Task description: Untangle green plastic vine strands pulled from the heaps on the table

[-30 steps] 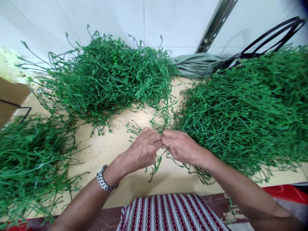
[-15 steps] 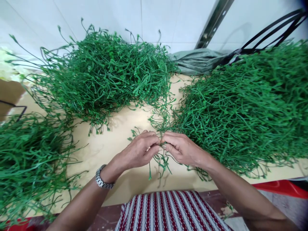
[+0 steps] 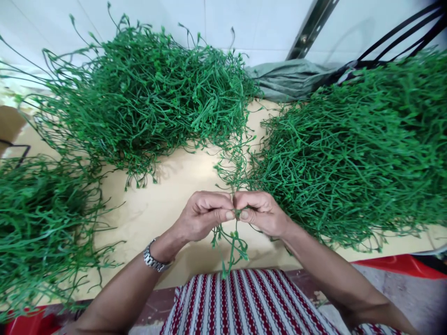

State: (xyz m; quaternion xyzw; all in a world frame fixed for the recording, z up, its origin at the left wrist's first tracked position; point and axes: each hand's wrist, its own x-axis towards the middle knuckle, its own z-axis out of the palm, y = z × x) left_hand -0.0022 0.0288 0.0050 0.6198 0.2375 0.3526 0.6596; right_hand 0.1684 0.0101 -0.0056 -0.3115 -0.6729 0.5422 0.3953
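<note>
My left hand (image 3: 204,216), with a silver watch on its wrist, pinches a small bunch of thin green stems (image 3: 233,244) between thumb and forefinger. Close against it, my right hand (image 3: 263,214) grips the same bunch, also with thumb and forefinger. The bud-like tips hang below both hands, over the front of the table (image 3: 157,209). What lies right between the fingertips is mostly hidden. More loose stems (image 3: 233,163) are strewn just beyond the hands.
Large heaps of similar stems lie at the back left (image 3: 146,102), the right (image 3: 352,153) and the near left (image 3: 38,228). Behind them are a grey-green cloth (image 3: 286,81), a metal upright (image 3: 309,35) and black straps (image 3: 401,32). Red material (image 3: 401,266) shows at the lower right.
Both hands stay pressed close together on the stems. The hanging tips have swung lower and nearer to my body. The view has shifted slightly, so the heaps sit a little higher.
</note>
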